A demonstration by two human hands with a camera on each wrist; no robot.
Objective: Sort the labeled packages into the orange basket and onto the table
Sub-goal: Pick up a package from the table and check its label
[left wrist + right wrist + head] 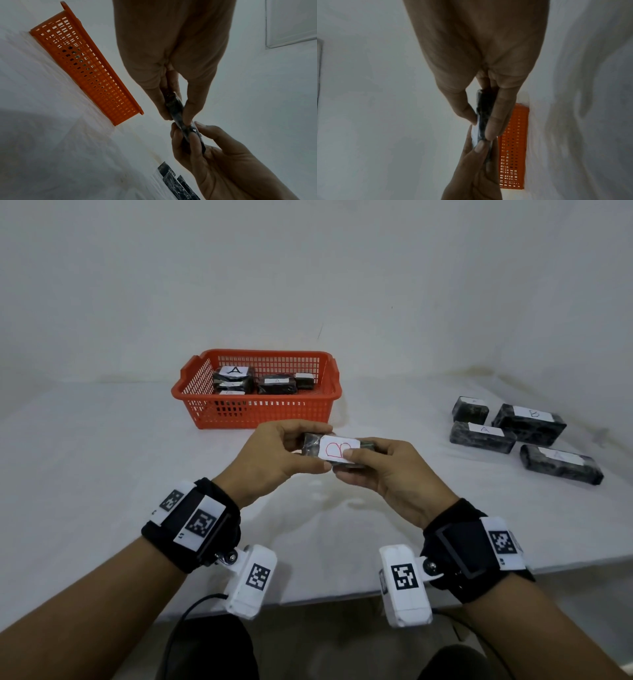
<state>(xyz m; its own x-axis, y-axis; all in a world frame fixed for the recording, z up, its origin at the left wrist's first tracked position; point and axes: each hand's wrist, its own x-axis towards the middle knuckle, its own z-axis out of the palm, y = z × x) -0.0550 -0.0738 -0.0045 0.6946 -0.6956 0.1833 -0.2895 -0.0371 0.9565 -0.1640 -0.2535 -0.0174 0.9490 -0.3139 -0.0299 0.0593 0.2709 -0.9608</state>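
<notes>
Pinching the B-labelled package (337, 451) between both hands' curled fingers (349, 454) at centre frame, I judge it next goes down on the bench (102, 474), not into the orange basket (257, 412).

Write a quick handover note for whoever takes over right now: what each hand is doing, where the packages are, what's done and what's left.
Left hand and right hand: both pinch one dark wrapped package with a white label marked B in red, held above the white table in front of the orange plastic mesh basket.
Done: several dark packages lie in the basket; the labels that can be read say A.
Left: four dark labeled packages lie on the table to the right; one reads B, two read A, and the far one's label is too small to read.
The held B package is not yet placed.
</notes>
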